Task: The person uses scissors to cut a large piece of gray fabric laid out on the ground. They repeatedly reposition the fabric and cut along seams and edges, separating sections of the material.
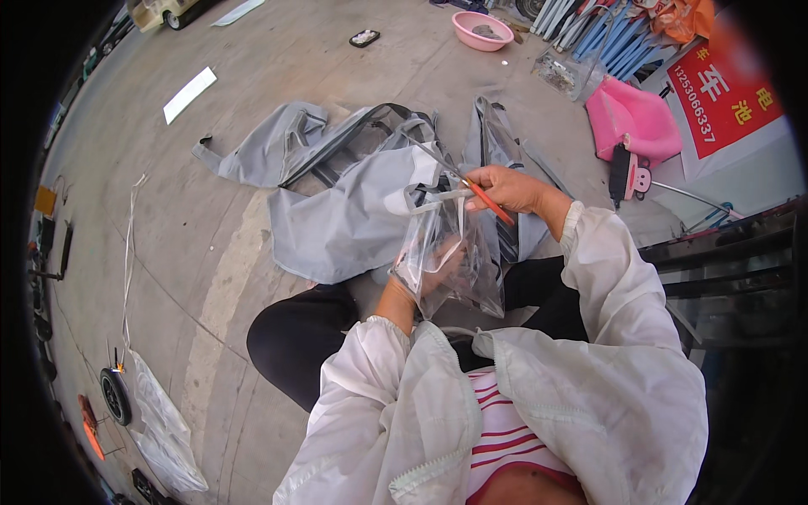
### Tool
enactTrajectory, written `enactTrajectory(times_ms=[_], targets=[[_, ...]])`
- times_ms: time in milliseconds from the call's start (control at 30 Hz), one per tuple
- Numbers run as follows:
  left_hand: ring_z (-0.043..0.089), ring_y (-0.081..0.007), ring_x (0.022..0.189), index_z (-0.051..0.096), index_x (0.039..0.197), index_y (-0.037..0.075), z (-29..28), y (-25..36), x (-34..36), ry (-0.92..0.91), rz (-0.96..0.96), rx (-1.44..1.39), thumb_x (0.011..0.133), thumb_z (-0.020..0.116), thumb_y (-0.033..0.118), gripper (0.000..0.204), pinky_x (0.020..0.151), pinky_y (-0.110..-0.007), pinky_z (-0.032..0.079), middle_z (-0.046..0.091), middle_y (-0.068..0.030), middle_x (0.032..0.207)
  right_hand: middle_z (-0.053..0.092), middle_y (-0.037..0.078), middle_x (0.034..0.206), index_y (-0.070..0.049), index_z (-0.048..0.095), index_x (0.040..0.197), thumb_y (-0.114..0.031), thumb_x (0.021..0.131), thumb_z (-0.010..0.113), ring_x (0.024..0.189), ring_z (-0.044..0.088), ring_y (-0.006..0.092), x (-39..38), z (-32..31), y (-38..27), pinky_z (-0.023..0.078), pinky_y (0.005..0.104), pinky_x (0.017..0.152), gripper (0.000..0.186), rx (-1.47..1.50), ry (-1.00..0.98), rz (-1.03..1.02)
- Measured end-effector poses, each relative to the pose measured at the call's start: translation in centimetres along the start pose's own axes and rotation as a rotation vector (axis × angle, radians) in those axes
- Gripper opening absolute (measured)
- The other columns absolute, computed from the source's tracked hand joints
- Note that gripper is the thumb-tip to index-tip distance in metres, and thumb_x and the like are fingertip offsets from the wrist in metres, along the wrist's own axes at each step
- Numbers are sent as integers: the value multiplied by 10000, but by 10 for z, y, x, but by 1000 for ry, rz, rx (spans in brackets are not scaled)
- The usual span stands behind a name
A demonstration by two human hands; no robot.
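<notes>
My right hand (pixel 507 189) is closed on orange-handled scissors (pixel 490 204), their long blades pointing up and left along a pale grey strip. My left hand (pixel 417 273) is lower down, behind clear plastic sheeting (pixel 471 278); its fingers look curled on the sheeting, partly obscured by glare. The sheeting joins a heap of grey fabric (pixel 328 231) with dark edging and clear panels, spread on the concrete in front of my dark-clad bent legs.
A pink tub (pixel 482 25) and bundled poles (pixel 581 25) lie beyond. At right are a pink seat (pixel 627 114), a red sign (pixel 720 93) and a dark metal frame (pixel 724 282). At left are a wheel (pixel 114 396), pale sheeting (pixel 164 421) and a white panel (pixel 188 94).
</notes>
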State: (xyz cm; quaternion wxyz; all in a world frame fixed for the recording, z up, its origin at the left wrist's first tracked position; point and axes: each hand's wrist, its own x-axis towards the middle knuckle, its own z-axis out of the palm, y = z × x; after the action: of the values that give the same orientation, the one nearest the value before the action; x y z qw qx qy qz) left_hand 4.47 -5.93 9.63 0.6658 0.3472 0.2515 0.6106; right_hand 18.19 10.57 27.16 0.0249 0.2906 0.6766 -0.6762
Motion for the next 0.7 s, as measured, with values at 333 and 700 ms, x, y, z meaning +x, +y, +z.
enactTrajectory(times_ms=[333, 700], targets=[[609, -265, 998, 561, 1097, -4, -11, 81, 14, 690, 132, -748, 938, 514, 246, 299, 857, -435, 505, 625, -119, 1090, 407, -60, 643, -36, 572, 769, -242, 806, 717, 623, 362, 61, -23, 10, -18, 331, 257, 559, 254, -453, 234, -47], [595, -182, 836, 558, 996, -46, -9, 252, 34, 1004, 562, -65, 914, 556, 115, 181, 759, -308, 499, 614, -109, 938, 425, -26, 613, -4, 524, 733, -303, 807, 702, 596, 378, 82, -15, -5, -28, 341, 271, 542, 356, -349, 414, -262]])
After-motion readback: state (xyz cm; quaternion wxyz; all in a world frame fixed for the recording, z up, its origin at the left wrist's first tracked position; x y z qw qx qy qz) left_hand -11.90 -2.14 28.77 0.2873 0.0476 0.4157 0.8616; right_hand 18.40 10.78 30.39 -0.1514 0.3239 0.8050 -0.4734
